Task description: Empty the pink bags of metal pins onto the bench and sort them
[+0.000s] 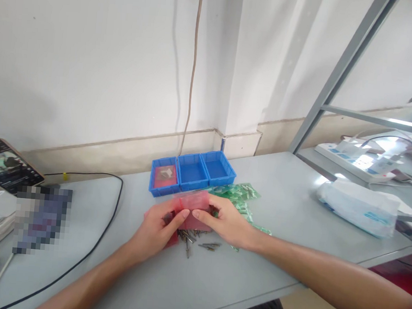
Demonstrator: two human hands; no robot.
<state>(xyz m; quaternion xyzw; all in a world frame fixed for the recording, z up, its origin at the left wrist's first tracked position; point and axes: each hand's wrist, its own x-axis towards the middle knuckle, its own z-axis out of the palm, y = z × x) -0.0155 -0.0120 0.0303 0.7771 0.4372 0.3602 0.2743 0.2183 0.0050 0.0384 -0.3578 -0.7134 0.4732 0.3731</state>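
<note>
While both grip the red bag (195,202), left hand (158,227) and right hand (226,221) sit just before the blue tray (192,171), metal pins (193,240) beneath.

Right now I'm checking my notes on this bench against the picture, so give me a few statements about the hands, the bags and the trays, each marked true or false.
1. Both hands hold the red bag. True: the left hand and right hand grip it together.
2. The blue trays are four in a row. False: three.
3. Small metal pins lie loose on the table under the hands. True.
4. The green bags lie left of the left hand. False: they lie behind the right hand.
5. All the trays have nothing in them. False: the leftmost holds something red.
</note>
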